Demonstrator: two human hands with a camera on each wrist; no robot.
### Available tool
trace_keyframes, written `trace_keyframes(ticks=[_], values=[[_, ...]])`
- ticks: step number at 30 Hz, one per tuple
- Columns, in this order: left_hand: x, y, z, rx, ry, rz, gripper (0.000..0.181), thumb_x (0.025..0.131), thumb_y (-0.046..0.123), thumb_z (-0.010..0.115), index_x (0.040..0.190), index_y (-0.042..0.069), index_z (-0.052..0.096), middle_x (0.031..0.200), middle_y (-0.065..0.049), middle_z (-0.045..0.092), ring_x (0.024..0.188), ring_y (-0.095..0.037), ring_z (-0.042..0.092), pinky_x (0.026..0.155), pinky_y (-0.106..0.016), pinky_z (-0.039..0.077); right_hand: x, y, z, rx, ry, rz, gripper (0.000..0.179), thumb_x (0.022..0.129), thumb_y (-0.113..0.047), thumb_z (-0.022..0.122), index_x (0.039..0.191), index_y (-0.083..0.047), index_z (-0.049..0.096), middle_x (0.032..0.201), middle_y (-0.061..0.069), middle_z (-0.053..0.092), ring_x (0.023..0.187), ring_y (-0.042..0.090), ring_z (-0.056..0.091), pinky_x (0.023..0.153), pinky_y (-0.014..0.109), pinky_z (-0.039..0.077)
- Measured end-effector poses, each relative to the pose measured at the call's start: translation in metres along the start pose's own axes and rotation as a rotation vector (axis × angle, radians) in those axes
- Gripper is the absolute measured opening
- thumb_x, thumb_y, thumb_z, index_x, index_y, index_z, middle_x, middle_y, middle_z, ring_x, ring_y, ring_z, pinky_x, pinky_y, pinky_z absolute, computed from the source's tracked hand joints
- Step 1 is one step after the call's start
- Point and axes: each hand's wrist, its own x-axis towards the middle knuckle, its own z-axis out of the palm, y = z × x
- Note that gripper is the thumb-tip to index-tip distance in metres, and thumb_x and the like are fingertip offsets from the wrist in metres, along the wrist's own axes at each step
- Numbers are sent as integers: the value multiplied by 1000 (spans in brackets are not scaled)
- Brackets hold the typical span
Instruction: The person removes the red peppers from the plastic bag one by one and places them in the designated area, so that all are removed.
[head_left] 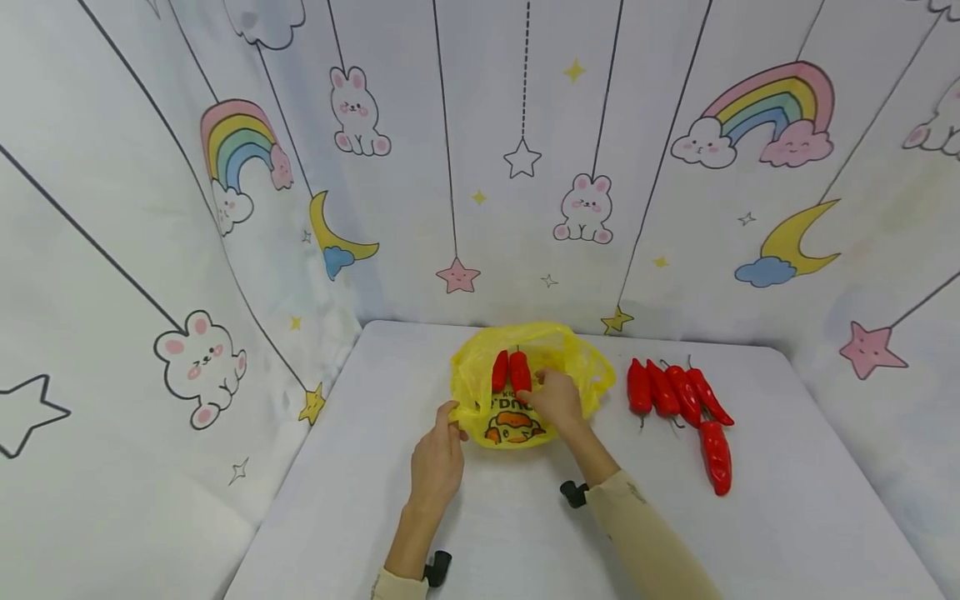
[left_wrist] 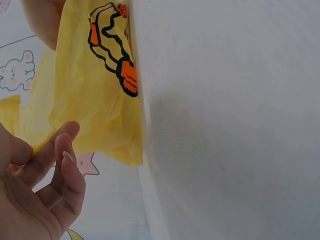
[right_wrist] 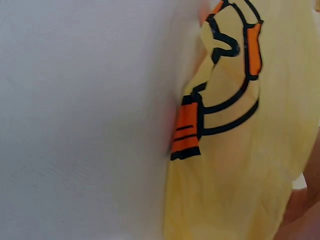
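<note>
A yellow plastic bag (head_left: 471,379) with a cartoon duck print stands mouth-up on the white table. My left hand (head_left: 437,458) pinches its left edge between thumb and forefinger; in the left wrist view the other fingers of that hand (left_wrist: 60,190) curl loosely beside the plastic. Inside the bag's mouth, my right hand (head_left: 558,400) holds the lower end of a glossy red chili pepper (head_left: 519,371). Just left of it shows a second red pepper (head_left: 500,372), also within the bag. The right wrist view is largely filled by the bag's printed side (right_wrist: 225,165), hiding most of that hand.
Right of the bag, several red peppers (head_left: 663,390) lie side by side on the white table (head_left: 780,467), with one more pepper (head_left: 716,457) below them. A patterned curtain (head_left: 480,208) hangs behind the table and along its sides.
</note>
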Motion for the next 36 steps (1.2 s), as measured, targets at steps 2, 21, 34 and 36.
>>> trace_keyframes(ticks=[2, 21, 34, 36], values=[[0, 0, -1, 1, 1, 0, 34, 110, 7, 46, 143, 12, 49, 88, -4, 74, 58, -8, 51, 57, -26, 45, 3, 1, 4, -6, -5, 4, 64, 86, -33, 86, 135, 3, 64, 129, 18, 69, 110, 33, 66, 94, 49, 55], [-1, -3, -2, 18, 19, 17, 33, 110, 6, 46, 142, 12, 50, 87, -4, 72, 57, -7, 47, 55, -24, 43, 19, 8, 26, -93, 44, -37, 39, 86, -28, 85, 105, 1, 69, 88, 10, 69, 76, 23, 64, 67, 36, 56], [-2, -3, -2, 21, 21, 19, 32, 110, 6, 46, 141, 12, 49, 87, -4, 72, 59, -9, 49, 57, -25, 44, 21, 13, 31, -49, 64, -38, 28, 89, -26, 80, 78, -5, 65, 69, 5, 62, 61, 20, 58, 55, 31, 49], [-2, -3, -2, 23, 22, 21, 32, 110, 6, 46, 141, 12, 49, 87, -4, 72, 58, -9, 49, 57, -25, 44, 21, 14, 30, -35, 66, -28, 27, 89, -24, 78, 74, -6, 64, 66, 5, 61, 59, 20, 57, 53, 31, 47]])
